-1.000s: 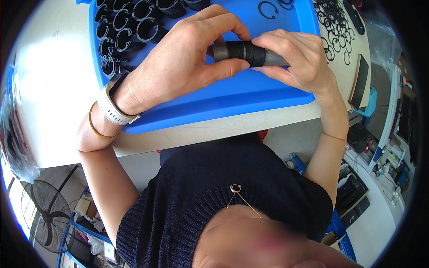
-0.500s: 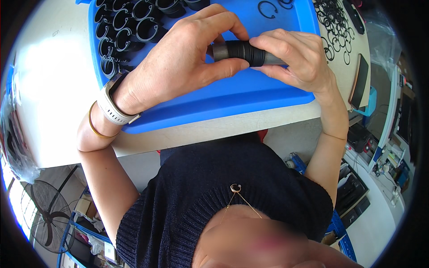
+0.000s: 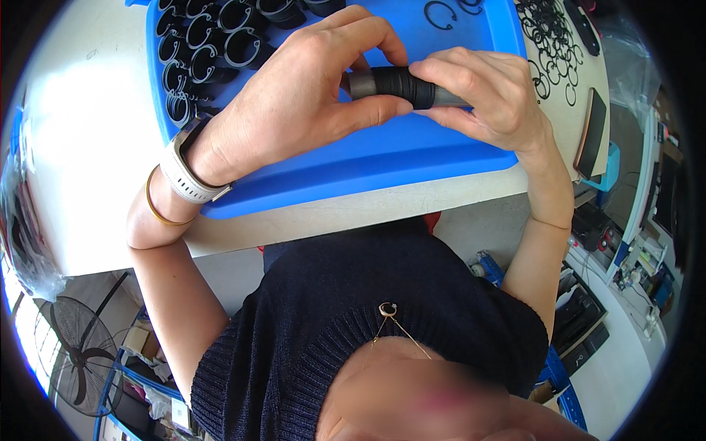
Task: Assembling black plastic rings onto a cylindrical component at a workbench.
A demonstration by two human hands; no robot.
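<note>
Fingers (image 3: 375,110) of both hands close around a dark cylindrical tube (image 3: 401,84), left hand (image 3: 294,103) and right hand (image 3: 489,99) holding it above the blue tray (image 3: 382,158) on the white counter (image 3: 88,147); black snap rings (image 3: 202,55) fill the tray's far-left corner.

Pale white worktop (image 3: 88,147) under bright, even light. Below its edge, light grey floor (image 3: 625,382). At lower left, black round pedestal fan (image 3: 77,345); at right, cluttered white side bench (image 3: 647,250) beside stacked black boxes (image 3: 581,323).
</note>
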